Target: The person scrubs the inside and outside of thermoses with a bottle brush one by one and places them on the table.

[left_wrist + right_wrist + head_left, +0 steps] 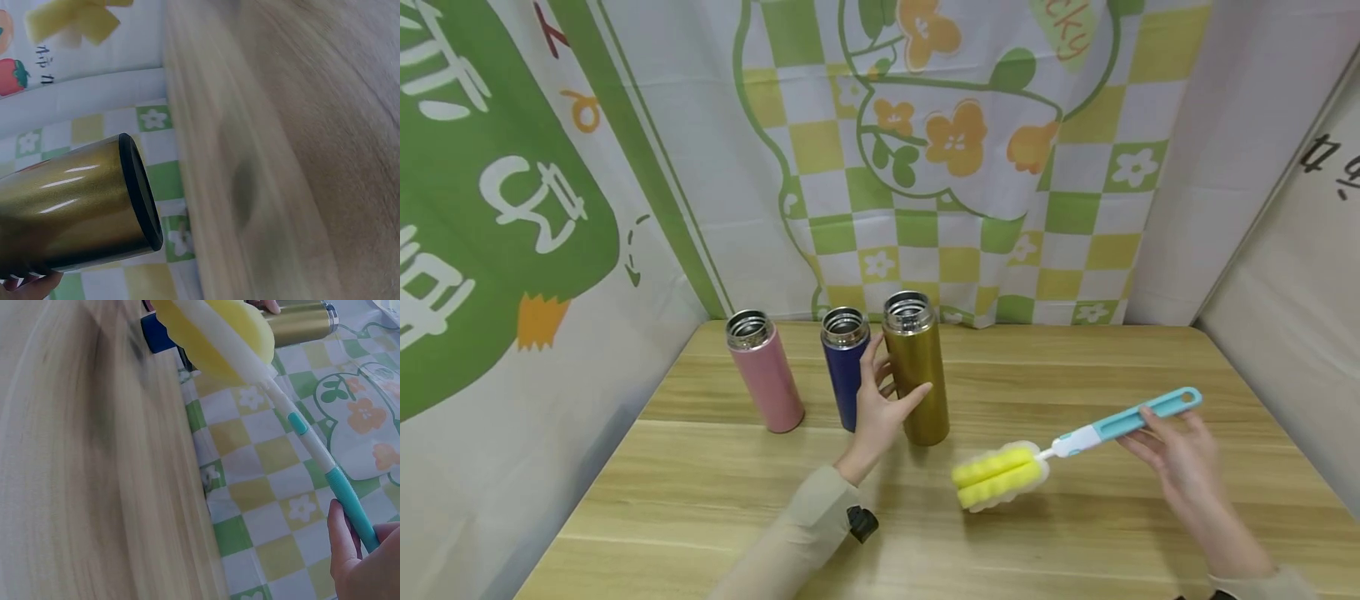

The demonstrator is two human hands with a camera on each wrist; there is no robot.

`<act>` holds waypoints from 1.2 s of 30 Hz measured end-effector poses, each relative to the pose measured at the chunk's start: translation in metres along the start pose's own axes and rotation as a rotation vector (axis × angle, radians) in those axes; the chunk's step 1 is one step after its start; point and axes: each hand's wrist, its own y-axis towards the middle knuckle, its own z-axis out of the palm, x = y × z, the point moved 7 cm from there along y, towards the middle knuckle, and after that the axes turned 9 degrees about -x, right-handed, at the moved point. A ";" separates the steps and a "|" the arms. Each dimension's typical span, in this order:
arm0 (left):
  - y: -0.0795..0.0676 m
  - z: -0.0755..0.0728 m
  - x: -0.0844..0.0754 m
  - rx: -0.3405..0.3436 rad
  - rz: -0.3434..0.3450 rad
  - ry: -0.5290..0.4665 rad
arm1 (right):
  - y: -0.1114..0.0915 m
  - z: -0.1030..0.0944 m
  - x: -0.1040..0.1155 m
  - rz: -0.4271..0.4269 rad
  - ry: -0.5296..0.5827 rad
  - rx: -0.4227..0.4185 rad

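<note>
My left hand [880,412] grips a gold flask [925,383], thumb across its front and the other fingers at its left side. The flask is lidless and near upright, its steel mouth facing up. In the left wrist view its black base [140,194] shows raised off the table. My right hand [1187,458] holds a bottle brush by its turquoise handle [1150,412], thumb on top. The brush's yellow sponge head [1000,477] points left, in front of the gold flask. In the right wrist view the sponge overlaps the flask's lower part.
A blue flask [844,367] stands just left of the gold one, partly behind my left fingers. Farther left stands a pink flask [767,375]; both have no lids. They are on a wooden table [700,500], with a patterned curtain [985,208] along its back edge.
</note>
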 end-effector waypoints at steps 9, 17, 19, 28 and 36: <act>0.008 0.010 0.027 -0.006 -0.014 0.091 | -0.002 -0.006 -0.014 0.022 -0.100 0.053; 0.014 0.021 0.067 -0.002 -0.017 0.119 | -0.003 -0.008 -0.024 0.064 -0.154 0.077; 0.014 0.022 0.070 -0.003 -0.012 0.119 | -0.003 -0.008 -0.026 0.071 -0.159 0.081; 0.016 0.026 0.075 0.010 -0.022 0.083 | -0.002 -0.009 -0.031 0.075 -0.193 0.089; 0.013 0.029 0.072 0.066 -0.007 0.080 | -0.001 -0.007 -0.036 0.105 -0.184 0.093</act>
